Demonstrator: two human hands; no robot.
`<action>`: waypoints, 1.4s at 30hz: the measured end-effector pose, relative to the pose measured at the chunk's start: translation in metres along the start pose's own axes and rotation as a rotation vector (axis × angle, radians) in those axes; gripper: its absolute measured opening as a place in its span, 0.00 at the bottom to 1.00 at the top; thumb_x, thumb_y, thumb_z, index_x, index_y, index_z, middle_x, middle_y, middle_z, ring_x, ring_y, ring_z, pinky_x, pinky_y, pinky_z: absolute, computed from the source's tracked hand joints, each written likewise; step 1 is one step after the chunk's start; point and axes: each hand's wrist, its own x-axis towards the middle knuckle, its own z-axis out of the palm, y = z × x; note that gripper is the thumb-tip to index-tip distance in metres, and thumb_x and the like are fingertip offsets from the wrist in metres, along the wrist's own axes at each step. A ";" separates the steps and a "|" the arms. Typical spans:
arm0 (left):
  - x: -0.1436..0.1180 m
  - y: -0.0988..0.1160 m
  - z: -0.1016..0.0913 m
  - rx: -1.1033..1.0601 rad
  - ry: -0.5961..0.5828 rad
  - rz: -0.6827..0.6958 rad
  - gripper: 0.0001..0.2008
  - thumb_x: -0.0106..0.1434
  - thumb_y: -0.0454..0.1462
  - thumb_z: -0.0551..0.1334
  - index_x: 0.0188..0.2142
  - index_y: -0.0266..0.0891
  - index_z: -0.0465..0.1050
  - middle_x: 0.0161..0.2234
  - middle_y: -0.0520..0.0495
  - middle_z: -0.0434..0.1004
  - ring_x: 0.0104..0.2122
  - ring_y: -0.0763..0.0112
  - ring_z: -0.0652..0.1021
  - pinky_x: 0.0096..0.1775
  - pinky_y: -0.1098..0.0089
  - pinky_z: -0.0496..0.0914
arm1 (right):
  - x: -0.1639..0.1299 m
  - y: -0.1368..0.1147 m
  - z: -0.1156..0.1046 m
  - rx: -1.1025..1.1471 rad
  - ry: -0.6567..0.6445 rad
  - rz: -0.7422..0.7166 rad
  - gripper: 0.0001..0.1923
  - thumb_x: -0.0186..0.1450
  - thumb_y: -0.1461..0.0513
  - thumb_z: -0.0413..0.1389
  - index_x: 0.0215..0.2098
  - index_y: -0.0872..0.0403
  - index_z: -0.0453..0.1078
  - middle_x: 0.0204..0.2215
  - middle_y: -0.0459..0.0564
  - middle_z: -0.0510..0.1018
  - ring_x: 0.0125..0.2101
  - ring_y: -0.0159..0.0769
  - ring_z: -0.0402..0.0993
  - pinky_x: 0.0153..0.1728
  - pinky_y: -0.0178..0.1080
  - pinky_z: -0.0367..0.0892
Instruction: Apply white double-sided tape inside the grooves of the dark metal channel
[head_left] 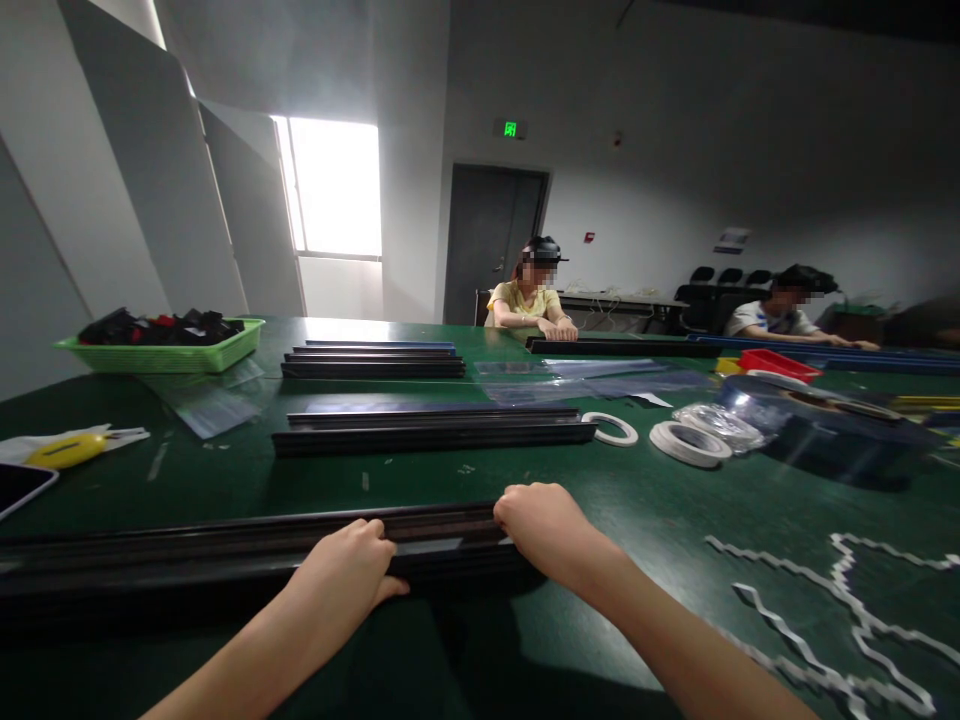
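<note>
A long black rail (180, 560) with grooves along its length lies across the near side of the green table. Partway along it, my left hand (349, 560) is closed round the rail, its fingers curled over the top and the thumb low on the near side. At the rail's right end my right hand (551, 530) is closed, knuckles up, with the fingertips hidden against the rail. A short pale patch shows on the rail between the two hands. Beyond them lie more black rails (442, 432), side by side.
White tape rolls (690, 443) and a large dark roll (825, 425) stand right. Crinkled white strips (840, 590) lie near right. A green basket (225, 350) of black parts, a yellow cutter (67, 450) and a phone (22, 488) are left. Two people sit across the table (420, 485).
</note>
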 end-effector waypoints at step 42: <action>-0.010 0.005 -0.005 0.089 -0.007 -0.105 0.28 0.52 0.51 0.60 0.47 0.35 0.72 0.47 0.33 0.73 0.47 0.50 0.73 0.46 0.58 0.68 | -0.005 0.003 -0.006 -0.012 -0.079 0.117 0.12 0.56 0.71 0.52 0.31 0.55 0.77 0.31 0.58 0.80 0.35 0.45 0.77 0.31 0.37 0.67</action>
